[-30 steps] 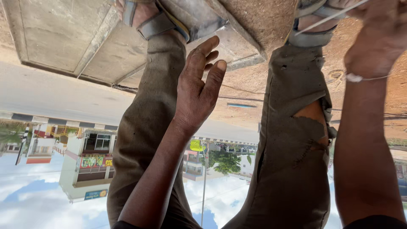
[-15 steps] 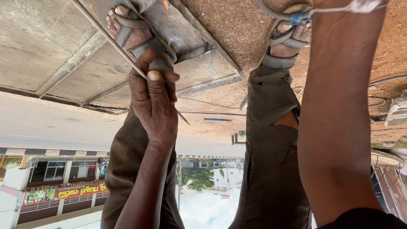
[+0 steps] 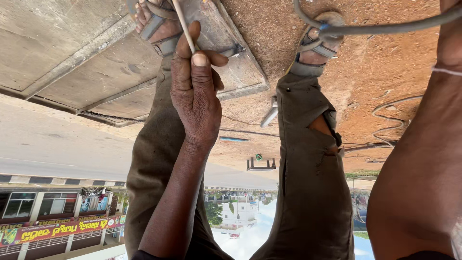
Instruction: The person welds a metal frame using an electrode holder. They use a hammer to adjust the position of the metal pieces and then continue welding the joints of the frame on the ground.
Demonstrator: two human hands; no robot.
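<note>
Nearest, toward six o'clock, the left hand (image 3: 196, 94) is pinched shut around a thin pale straight rod (image 3: 184, 25), thumb pressed to fingers, the rod running up toward twelve o'clock past a sandalled foot (image 3: 156, 21). At three o'clock only the right forearm shows, so I cannot tell that hand's state. Farther off, a grey curved cable (image 3: 385, 26) crosses reddish dirt ground (image 3: 385, 77) beside grey concrete slabs (image 3: 72, 53).

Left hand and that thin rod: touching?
Touching. In the head view the left hand has its fingers and thumb closed around the thin rod.
</note>
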